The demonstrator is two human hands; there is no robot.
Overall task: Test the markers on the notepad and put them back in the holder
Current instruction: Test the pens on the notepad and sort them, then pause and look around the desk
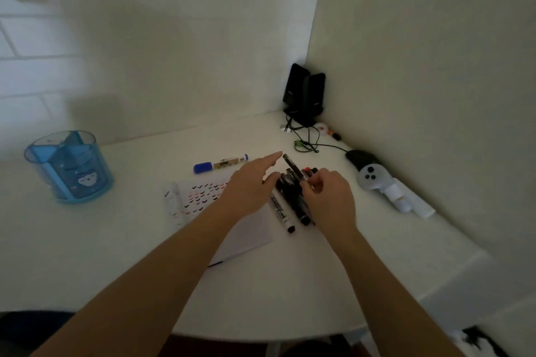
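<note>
White desk (290, 284): right fingers (314, 182) pinch black marker (293, 166).

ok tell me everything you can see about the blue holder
The blue holder is a round cup of see-through blue plastic, split inside by walls into compartments, with a small white cartoon print on its front. It stands upright at the table's far left, apparently empty, away from both hands and the markers; nothing touches it.

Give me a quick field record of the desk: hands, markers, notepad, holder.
right hand: pinching a black marker, tilted up off the pile
left hand: open, fingers extended, over the notepad's right edge
marker pile: mostly black, on table right of notepad
blue-capped marker: lying alone, beyond notepad
notepad: covered in small test marks
holder: blue, far left, looks empty
</note>
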